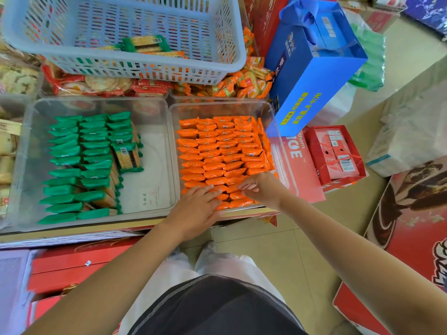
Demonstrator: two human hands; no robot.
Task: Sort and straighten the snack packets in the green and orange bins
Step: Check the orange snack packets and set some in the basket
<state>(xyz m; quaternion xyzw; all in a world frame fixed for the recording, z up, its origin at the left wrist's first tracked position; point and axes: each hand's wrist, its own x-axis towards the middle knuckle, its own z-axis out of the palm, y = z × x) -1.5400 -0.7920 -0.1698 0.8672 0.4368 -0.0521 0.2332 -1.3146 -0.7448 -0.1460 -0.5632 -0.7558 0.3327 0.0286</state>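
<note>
Left hand (198, 209) presses flat with straight fingers and right hand (262, 188) bends its fingertips, grip not clear, on the nearest shiny orange foil snack packets (217, 151), lying crosswise in the clear plastic right bin (217, 109)

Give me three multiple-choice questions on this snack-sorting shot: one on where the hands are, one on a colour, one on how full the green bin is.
1. Where are the left hand and right hand?
A) at the near end of the orange bin
B) at its far end
C) outside it

2. The tall carton beside that bin is:
A) black
B) blue
C) pink

3. The green bin is:
A) packed wall to wall
B) empty
C) bare along its right side

Answers:
1 A, both hands touch the nearest orange packets.
2 B, its faces are blue.
3 C, the green packets fill only the left part.
</note>
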